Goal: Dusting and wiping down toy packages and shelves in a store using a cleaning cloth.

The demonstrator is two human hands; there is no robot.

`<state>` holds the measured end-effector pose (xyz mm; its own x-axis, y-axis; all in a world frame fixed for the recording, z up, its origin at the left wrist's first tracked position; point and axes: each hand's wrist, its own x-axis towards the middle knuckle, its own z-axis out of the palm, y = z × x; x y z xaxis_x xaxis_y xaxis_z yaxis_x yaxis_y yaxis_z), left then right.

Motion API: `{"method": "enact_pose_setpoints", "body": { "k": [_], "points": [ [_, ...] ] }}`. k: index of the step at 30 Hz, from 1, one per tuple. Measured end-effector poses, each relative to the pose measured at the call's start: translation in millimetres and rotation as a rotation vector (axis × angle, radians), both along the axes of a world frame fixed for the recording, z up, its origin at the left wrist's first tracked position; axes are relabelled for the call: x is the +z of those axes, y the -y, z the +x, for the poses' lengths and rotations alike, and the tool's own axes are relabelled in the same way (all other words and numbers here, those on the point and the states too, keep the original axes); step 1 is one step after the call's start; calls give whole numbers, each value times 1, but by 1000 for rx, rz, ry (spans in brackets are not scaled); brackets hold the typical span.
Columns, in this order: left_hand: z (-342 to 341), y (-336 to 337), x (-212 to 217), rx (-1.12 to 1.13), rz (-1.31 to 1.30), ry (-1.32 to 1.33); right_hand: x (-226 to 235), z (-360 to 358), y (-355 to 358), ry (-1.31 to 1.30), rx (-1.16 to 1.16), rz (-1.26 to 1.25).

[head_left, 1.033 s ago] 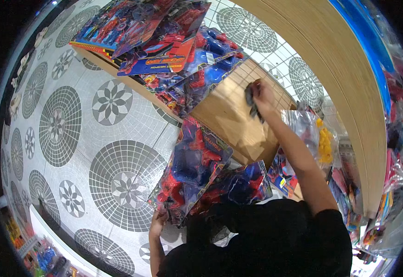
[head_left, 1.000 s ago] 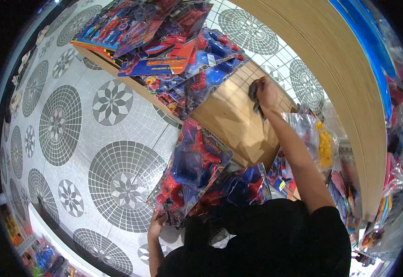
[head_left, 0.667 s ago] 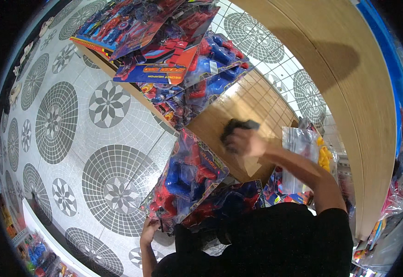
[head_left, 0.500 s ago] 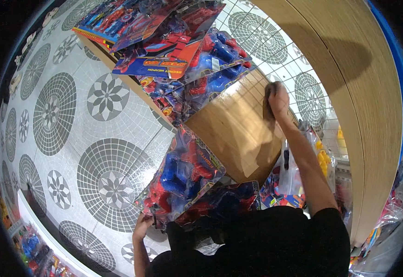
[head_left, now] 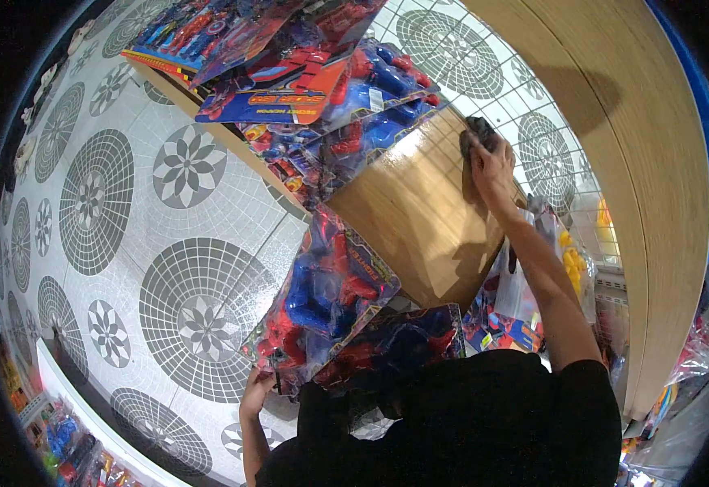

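Patterned floor point(head_left: 147, 219), wooden surface point(head_left: 403, 219); right grip point(head_left: 494, 169) clutches dark cloth point(head_left: 478, 134), left grip point(head_left: 257, 393) holds toy pack point(head_left: 322, 300).

Right hand point(head_left: 494, 168) far forward, curled; left hand point(head_left: 256, 393) low.

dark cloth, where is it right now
In the head view, the dark cloth is above and right of centre, in the right grip, at the edge of the wooden board near the wire grid.
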<state>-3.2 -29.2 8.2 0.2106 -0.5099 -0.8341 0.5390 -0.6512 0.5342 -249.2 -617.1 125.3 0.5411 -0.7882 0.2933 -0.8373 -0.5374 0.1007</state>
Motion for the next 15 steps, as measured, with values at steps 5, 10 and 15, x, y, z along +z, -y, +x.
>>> {"method": "enact_pose_setpoints", "body": {
  "k": [5, 10, 15],
  "points": [
    [9, -34, -17, -64, -15, 20, -27, 12, -83, -368, 55, -30],
    [-1, -17, 0, 88, -64, 13, -27, -6, -151, -402, 105, 190],
    [4, -5, 7, 36, -1, -5, -48, -37, 5, -158, -276, 40]
  ]
}}
